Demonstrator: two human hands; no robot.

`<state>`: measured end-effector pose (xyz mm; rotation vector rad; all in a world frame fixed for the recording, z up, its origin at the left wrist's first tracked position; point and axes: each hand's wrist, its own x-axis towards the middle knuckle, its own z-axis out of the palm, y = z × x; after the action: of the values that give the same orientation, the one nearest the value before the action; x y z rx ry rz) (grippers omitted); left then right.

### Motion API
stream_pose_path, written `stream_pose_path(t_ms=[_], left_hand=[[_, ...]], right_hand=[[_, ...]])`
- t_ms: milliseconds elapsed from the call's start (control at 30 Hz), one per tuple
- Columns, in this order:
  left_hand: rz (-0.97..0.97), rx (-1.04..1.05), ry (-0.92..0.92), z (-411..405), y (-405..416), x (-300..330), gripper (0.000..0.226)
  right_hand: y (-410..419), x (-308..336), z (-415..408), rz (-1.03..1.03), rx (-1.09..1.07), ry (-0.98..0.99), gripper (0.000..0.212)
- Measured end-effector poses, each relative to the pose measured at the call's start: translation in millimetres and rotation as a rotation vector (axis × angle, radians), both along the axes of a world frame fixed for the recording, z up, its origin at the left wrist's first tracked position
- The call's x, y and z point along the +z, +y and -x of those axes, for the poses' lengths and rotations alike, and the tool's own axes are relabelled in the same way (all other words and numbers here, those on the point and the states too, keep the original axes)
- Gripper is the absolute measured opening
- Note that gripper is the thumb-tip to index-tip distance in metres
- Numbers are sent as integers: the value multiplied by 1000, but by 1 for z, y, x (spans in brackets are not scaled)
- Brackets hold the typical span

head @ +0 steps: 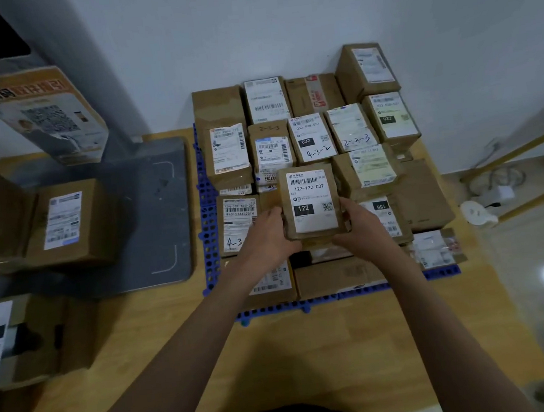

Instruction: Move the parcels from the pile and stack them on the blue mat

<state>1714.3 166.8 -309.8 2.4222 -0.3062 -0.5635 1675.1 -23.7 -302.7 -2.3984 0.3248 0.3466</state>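
Observation:
A small brown parcel (310,199) with a white label reading 122 is held between both hands over the middle of the stack. My left hand (268,236) grips its left edge and lower corner. My right hand (360,227) grips its right edge. Below it, several cardboard parcels (310,135) lie packed in rows on the blue mat (208,232), whose perforated plastic edge shows on the left and front. The pile of remaining parcels (69,222) sits at the left on and around a grey platform.
A grey platform (161,213) with a post lies left of the mat on the wooden floor. A tall printed box (42,115) leans by the post. The white wall stands behind the stack. Yellow rails (524,148) and cables are at the right.

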Motion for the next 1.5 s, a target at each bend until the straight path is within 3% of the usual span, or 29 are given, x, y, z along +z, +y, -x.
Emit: stream_pose_path(t_ms=[467, 700, 833, 1000, 1200, 1500], left_hand=[[29, 11, 34, -21, -35, -18, 70], [64, -12, 34, -20, -40, -18, 65], [-42, -87, 35, -15, -32, -15, 77], [-195, -129, 44, -2, -4, -6, 79], [-274, -117, 25, 29, 43, 13, 70], [-335, 95, 20, 104, 123, 25, 69]], right_hand=[[-35, -30, -19, -30, -77, 9, 71], [-34, -29, -17, -48, -141, 17, 65], [-35, -25, -7, -69, -130, 21, 51], [-40, -12, 15, 41, -117, 79, 55], [-13, 15, 45, 225, 10, 54, 35], [82, 29, 65, 154, 420, 83, 51]])
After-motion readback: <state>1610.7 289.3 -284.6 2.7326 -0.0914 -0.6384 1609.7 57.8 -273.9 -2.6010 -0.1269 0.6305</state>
